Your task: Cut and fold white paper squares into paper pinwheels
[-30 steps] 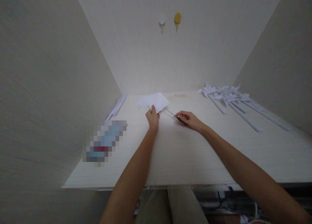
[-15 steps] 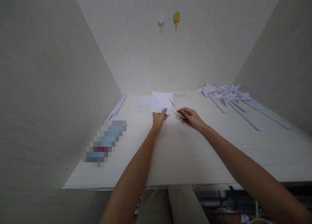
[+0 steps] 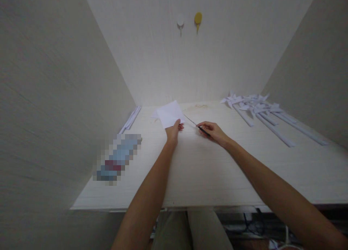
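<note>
I see the left hand (image 3: 173, 132) pinching the near edge of a white paper sheet (image 3: 169, 114), thumb on top, fingers closed on it. The sheet is thin, flat, roughly square, turned cornerwise and lifted a little off the counter (image 3: 206, 170) toward the back wall. A second pale sheet lies partly under it.

Right hand (image 3: 214, 131) has its grip closed round the dark handle of a slim tool (image 3: 196, 125); a thin metallic shaft points up-left toward the paper's right edge, its tip just beside the paper. I cannot tell whether it is scissors or a blade.

Counter is pale, matte, with fine wood grain. Far right: a heap of folded white paper pieces (image 3: 261, 108), long narrow strips with pointed ends. Far left by the wall: a few flat paper strips (image 3: 131, 119). Back wall carries two small round hooks (image 3: 189, 21), one white, one yellow.
</note>
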A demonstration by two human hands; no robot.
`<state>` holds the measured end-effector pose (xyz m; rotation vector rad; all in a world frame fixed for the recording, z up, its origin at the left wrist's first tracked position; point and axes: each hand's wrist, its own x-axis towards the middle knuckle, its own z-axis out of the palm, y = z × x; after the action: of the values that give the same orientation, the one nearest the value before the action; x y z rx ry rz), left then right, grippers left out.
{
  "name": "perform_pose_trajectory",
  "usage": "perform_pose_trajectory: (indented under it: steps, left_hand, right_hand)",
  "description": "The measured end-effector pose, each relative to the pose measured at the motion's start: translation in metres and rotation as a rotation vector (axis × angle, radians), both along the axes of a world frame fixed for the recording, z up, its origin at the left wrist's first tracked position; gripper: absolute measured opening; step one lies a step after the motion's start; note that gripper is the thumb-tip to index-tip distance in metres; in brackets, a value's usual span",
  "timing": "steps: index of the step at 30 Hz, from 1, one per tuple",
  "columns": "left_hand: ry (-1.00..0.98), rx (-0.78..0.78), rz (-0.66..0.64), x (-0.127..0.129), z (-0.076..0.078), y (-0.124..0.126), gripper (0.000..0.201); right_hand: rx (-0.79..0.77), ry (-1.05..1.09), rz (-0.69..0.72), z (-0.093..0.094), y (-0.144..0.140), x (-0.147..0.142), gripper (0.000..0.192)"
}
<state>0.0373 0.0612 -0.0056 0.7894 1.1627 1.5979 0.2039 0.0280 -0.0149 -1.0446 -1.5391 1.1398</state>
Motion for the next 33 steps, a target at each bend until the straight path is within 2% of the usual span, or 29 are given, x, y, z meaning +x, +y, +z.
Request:
perform_pose_trajectory:
  steps: [9, 22, 33]
  left_hand:
    - [-0.049, 0.01, 0.015, -0.0041, -0.001, 0.0031, 0.006]
    - [-0.031, 0.014, -0.026, -0.0042, -0.0009, 0.0022, 0.007]
    - [-0.03, 0.024, -0.052, -0.002, 0.0018, -0.0022, 0.008]
  right_hand:
    - [-0.006, -0.032, 0.049, -0.0018, 0.0001, 0.0, 0.035]
    - [0.024, -0.067, 0.053, -0.003, 0.0015, 0.0005, 0.035]
    - [-0.02, -0.06, 0.042, 0.0012, -0.0007, -0.0021, 0.036]
